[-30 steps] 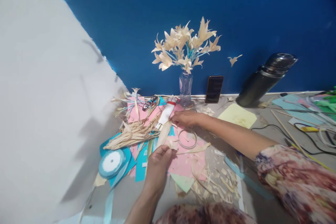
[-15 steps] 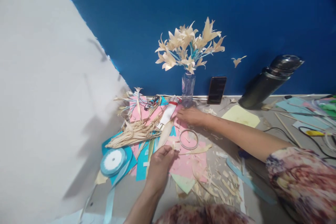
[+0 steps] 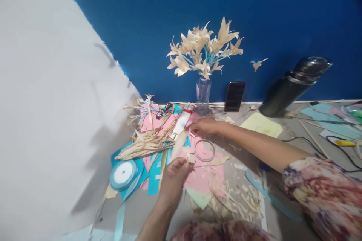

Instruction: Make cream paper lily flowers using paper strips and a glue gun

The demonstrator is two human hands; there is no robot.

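Note:
My left hand (image 3: 175, 175) is closed in a pinch low over the pink paper (image 3: 207, 180), with a small pale husk piece (image 3: 190, 157) at its fingertips. Farther back, my right hand (image 3: 205, 127) reaches down near the foot of the clear bottle (image 3: 203, 98); its fingers are curled, and what they hold, if anything, is hidden. A broad pale husk leaf (image 3: 179, 145) lies between the two hands. Beside my right fingertips is a white tube with a red band (image 3: 182, 120). A roll of tape (image 3: 204, 150) lies flat just in front of that hand.
Cream husk flowers (image 3: 202, 45) stand in the bottle. A phone (image 3: 235, 96) and a dark thermos (image 3: 294, 86) lean against the blue wall. At left lie a husk bundle (image 3: 147, 145) and a blue ribbon spool (image 3: 123, 174). Husk scraps (image 3: 240, 201) litter the front right.
My right hand's fingers have shifted slightly and curl more downward. My left hand stays nearly still, pinched in the same place. The view has moved a little.

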